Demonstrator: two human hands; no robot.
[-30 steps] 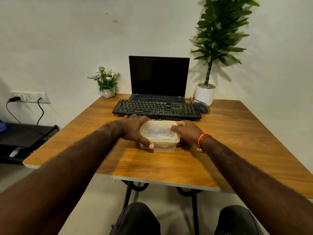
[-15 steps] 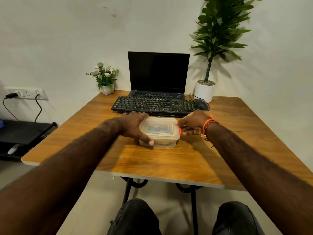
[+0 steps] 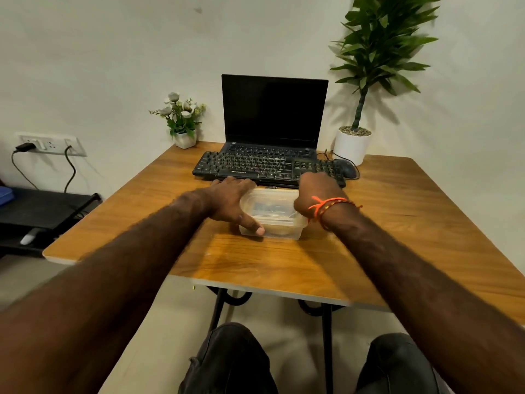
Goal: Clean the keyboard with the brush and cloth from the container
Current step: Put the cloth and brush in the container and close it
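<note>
A clear plastic container point(image 3: 274, 223) with a lid sits on the wooden table point(image 3: 397, 223), just in front of a black keyboard point(image 3: 255, 166). My left hand point(image 3: 233, 203) grips the container's left side, thumb against its front wall. My right hand point(image 3: 315, 194) is raised at the container's right edge, fingers curled at the lid's rim. Blurred contents show through the lid; the brush and cloth cannot be told apart.
A black laptop point(image 3: 274, 112) stands open behind the keyboard, with a mouse point(image 3: 347, 168) at its right. A small flower pot point(image 3: 184, 123) and a tall potted plant point(image 3: 366, 81) stand at the back. A wall socket point(image 3: 49, 143) with cables is at the left.
My right hand has lifted from the container's right side and turned upward at the lid's edge. The left hand keeps its hold. The view has tilted slightly.
</note>
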